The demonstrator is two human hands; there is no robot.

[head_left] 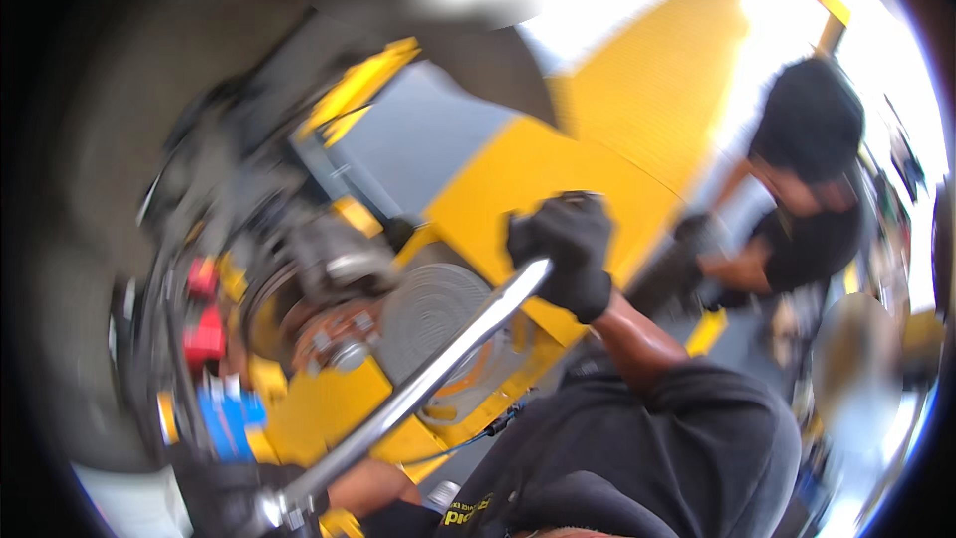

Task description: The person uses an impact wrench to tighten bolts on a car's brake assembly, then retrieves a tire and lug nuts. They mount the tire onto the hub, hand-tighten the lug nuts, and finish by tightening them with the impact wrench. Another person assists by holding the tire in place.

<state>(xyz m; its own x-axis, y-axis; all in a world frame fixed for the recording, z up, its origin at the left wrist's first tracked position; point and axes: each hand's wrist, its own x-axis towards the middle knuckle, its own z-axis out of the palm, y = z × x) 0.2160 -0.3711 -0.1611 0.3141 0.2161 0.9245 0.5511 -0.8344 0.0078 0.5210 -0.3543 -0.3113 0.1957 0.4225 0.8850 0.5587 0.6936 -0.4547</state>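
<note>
A long, shiny metal socket wrench (423, 379) runs slantwise across the front of my body. My right hand (563, 244), in a black glove, is closed around its upper end. At the lower left, by the wrench's head, is my left hand (219, 493), also in a dark glove. It appears wrapped round that end, though blur and shadow hide most of its fingers. Beyond the bar is a rusty wheel hub (339, 334) with a brake caliper (349, 254) above it. A round grey ribbed plate (433, 309) lies beside the hub.
A yellow platform (538, 179) stretches from the hub to the far right. Another person (807, 189) in dark clothes bends over at the right. Red blocks (204, 329) and a blue object (229, 418) are at the left. A thin cable (498, 423) crosses near my shirt.
</note>
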